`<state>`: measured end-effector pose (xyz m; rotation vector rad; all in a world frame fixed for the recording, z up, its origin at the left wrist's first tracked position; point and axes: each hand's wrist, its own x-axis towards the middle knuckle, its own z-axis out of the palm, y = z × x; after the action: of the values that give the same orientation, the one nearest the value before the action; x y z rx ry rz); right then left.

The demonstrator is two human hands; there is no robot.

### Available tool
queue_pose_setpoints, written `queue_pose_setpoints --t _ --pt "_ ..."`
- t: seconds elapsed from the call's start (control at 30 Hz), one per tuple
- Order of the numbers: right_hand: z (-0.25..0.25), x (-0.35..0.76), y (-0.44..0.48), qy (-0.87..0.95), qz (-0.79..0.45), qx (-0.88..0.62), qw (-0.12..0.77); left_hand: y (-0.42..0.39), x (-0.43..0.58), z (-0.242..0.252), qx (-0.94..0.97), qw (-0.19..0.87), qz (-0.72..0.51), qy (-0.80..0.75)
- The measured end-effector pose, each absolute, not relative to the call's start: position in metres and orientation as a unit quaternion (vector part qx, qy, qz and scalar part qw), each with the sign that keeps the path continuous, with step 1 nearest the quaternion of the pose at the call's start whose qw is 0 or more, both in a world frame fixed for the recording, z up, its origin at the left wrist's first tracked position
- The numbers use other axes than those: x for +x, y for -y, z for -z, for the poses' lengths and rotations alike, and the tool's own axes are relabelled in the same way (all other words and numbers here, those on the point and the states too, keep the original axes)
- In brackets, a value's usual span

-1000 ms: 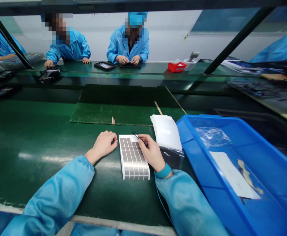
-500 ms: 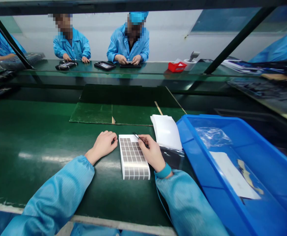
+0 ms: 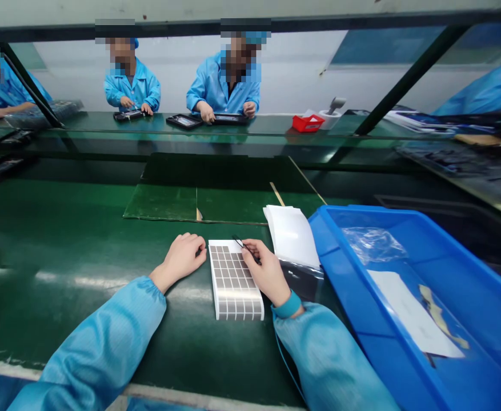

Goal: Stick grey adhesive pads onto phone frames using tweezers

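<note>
A white sheet with a grid of grey square stickers (image 3: 234,278) lies flat on the green belt between my hands. My left hand (image 3: 182,257) rests curled beside the sheet's left edge, knuckles touching the belt, with nothing seen in it. My right hand (image 3: 266,268) lies over the sheet's right edge and pinches thin black tweezers (image 3: 239,242), whose tip points at the sheet's far corner. A stack of white sheets (image 3: 292,235) lies just right of that hand.
A blue plastic bin (image 3: 336,279) at my right holds a clear bag, a white paper and a strip. Green mats (image 3: 199,202) lie farther up the belt. Across the line, three people in blue coats work over black trays (image 3: 184,121); a red box (image 3: 308,122) stands nearby.
My hands and the sheet have stayed put; the view tilted slightly up. Across the line, the left person pulled a black tray closer, and the middle person spread their hands apart.
</note>
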<state>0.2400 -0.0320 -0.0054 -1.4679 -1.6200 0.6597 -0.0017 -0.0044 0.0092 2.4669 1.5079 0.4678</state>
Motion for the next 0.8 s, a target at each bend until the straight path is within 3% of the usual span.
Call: queue_pose_setpoints --t 0.8 --pt "0.0069 0.2407 0.0315 0.653 -0.257 -0.581 0.412 0.0033 -0.0015 -0.0068 0.834 0.112 -0.168 -0.514"
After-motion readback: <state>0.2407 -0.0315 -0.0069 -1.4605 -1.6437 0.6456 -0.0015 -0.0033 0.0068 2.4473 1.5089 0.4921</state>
